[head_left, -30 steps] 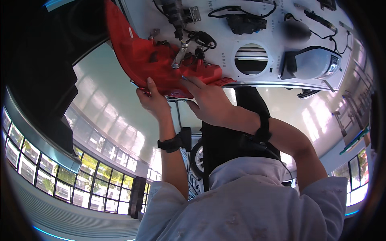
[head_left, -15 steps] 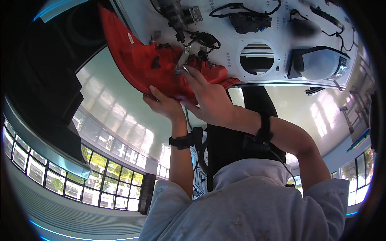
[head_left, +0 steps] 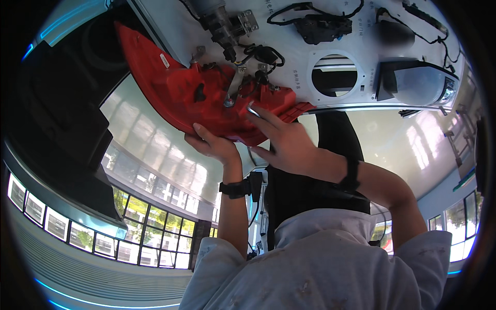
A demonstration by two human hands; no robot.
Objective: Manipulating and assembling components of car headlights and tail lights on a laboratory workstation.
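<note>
A red car tail light (head_left: 170, 93), its moulded back side toward me, lies against the white panel. My left hand (head_left: 217, 147) grips its lower edge, thumb in front and the other fingers partly hidden. A flat metal bracket (head_left: 236, 85) crosses the light, with a round bolt-like end at its lower tip. Right of that tip is my right hand (head_left: 289, 142), its fingers bent over the light's lower right part. At its fingertips shows a small shiny metal piece (head_left: 252, 109), too small to name. The thumb is near the light's lower edge.
The white panel (head_left: 289, 57) carries a motor-like unit (head_left: 219, 26), a black latch-like part (head_left: 323, 28) with cable, a round opening (head_left: 334, 76) and a side mirror (head_left: 418, 82). A dark bulky structure (head_left: 57, 119) stands at the left. Cables hang near both wrist straps.
My right hand has drawn away from the bracket's lower tip, down and to the right, with the shiny piece at its fingertips. My left hand keeps its hold on the tail light.
</note>
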